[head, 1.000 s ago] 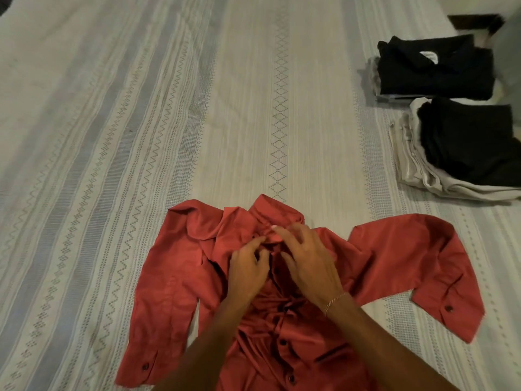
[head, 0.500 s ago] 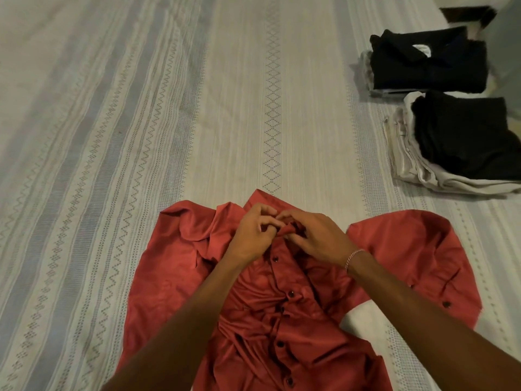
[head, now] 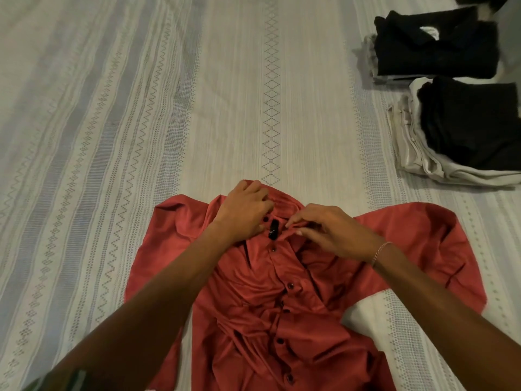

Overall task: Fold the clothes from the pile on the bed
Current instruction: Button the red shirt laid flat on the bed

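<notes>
A red shirt lies face up on a bed, buttoned down the front with dark buttons; its cloth is wrinkled across the chest, and its collar points away from the viewer; this shirt is the landmark for everything below.

Both hands meet at the shirt's collar. The left hand sits on the collar's left side, fingers curled into the red cloth and gripping it; the right hand is at the collar's right side, thumb and fingers pinching a fold of the collar edge. A thin bracelet circles the right wrist. Between the two hands a small black label shows inside the open neck; a dark button sits just beside it.

The shirt's sleeves spread out to either side; the right sleeve bends outward and back toward the viewer, lying flat on the bed; the left sleeve runs down along the shirt's left side.

The bed is covered by a pale sheet with grey stripes and bands of zigzag and diamond pattern running away from the viewer.

Well beyond the shirt, up and to its right, lie two stacks of folded clothes; the farther one is topped by a black shirt with a white tag at its neck; the nearer one has a black garment on top of pale folded clothes.
</notes>
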`<state>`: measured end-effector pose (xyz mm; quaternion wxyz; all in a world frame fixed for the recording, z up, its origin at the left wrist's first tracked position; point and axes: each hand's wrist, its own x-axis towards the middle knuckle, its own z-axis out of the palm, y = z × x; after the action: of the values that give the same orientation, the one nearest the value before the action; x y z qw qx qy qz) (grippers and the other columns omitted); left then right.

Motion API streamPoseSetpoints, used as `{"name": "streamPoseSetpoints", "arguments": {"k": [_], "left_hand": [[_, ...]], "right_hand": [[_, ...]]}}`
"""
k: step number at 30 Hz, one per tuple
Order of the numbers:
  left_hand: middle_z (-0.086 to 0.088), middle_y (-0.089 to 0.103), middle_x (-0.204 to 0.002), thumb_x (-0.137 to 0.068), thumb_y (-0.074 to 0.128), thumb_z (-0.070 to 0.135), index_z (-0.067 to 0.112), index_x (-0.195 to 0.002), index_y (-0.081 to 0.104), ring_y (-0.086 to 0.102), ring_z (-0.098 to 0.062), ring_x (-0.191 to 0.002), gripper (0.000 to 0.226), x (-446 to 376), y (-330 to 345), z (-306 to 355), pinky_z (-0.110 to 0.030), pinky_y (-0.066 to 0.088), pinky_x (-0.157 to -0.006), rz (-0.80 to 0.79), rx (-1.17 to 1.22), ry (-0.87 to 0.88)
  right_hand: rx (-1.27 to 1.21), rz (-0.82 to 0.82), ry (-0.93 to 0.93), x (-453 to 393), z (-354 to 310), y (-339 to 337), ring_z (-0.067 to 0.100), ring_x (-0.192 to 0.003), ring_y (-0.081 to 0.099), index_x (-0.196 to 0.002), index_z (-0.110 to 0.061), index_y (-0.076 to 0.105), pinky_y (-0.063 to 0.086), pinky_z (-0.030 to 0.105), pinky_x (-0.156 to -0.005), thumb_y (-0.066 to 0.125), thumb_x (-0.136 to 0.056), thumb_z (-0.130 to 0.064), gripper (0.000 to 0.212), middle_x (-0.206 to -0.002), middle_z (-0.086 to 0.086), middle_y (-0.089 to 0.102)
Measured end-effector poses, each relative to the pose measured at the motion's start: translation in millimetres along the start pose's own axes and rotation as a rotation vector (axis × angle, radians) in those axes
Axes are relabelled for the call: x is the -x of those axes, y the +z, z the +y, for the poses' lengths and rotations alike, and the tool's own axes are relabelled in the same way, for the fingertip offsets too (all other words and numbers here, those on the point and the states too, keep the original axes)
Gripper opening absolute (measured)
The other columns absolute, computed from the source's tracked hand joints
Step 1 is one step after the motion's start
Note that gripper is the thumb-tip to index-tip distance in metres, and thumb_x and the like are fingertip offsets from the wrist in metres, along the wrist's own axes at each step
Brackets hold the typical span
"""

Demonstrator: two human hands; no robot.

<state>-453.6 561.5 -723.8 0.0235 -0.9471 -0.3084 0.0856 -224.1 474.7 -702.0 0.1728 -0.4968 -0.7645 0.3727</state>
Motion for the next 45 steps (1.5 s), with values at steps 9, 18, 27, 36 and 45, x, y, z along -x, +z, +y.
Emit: {"name": "streamPoseSetpoints", "arguments": {"k": [9, 18, 27, 36, 45], "left_hand": [[0.005, 0.065, -0.097, -0.084, 0.071, 0.041, 0.025, -0.092, 0.069, 0.054, -0.021, -0.101, 0.018, -7, -12, -12, -0.031, 0.035, -0.076, -0.094, 0.224, -0.158], [-0.022, 0.073, -0.08, -0.075, 0.081, -0.003, -0.002, -0.087, 0.074, 0.069, -0.022, -0.066, 0.014, 4, -44, -32, -0.035, 0.058, -0.071, -0.222, 1.312, -0.447], [-0.024, 0.074, -0.101, -0.084, 0.075, -0.001, -0.008, -0.105, 0.072, 0.071, -0.024, -0.086, 0.023, 20, -43, -38, -0.033, 0.058, -0.088, -0.307, 1.642, -0.41], [-0.003, 0.071, -0.073, -0.092, 0.071, 0.008, -0.001, -0.091, 0.068, 0.065, -0.009, -0.066, 0.009, 25, -46, -28, -0.017, 0.051, -0.065, -0.188, 1.721, -0.474], [-0.007, 0.071, -0.083, -0.093, 0.068, 0.008, -0.012, -0.097, 0.066, 0.066, -0.012, -0.078, 0.02, 30, -42, -25, -0.022, 0.051, -0.076, -0.172, 1.778, -0.434]], "right_hand": [[0.117, 0.187, 0.022, -31, -16, 15, 0.003, -0.079, 0.044, -0.101, -0.039, 0.072, 0.038, 0.028, -0.076, 0.073, -0.085, -0.049, 0.019, -0.085, -0.022, 0.062], [-0.119, 0.286, 0.064, -41, -31, 10, 0.007, -0.083, 0.05, -0.089, -0.038, 0.073, 0.038, 0.02, -0.071, 0.083, -0.081, -0.031, 0.014, -0.085, -0.017, 0.069], [-0.119, 0.3, 0.217, -43, -29, 8, 0.005, -0.084, 0.053, -0.09, -0.041, 0.072, 0.038, 0.021, -0.069, 0.083, -0.079, -0.032, 0.017, -0.082, -0.023, 0.068], [-0.023, 0.351, -0.005, -38, -38, 7, 0.015, -0.103, 0.049, -0.094, -0.033, 0.077, 0.042, 0.022, -0.086, 0.076, -0.081, -0.037, 0.014, -0.107, -0.013, 0.061], [0.286, 0.347, -0.045, -44, -50, -6, 0.013, -0.08, 0.058, -0.084, -0.035, 0.077, 0.041, 0.037, -0.076, 0.07, -0.078, -0.043, 0.012, -0.081, -0.015, 0.069]]}}
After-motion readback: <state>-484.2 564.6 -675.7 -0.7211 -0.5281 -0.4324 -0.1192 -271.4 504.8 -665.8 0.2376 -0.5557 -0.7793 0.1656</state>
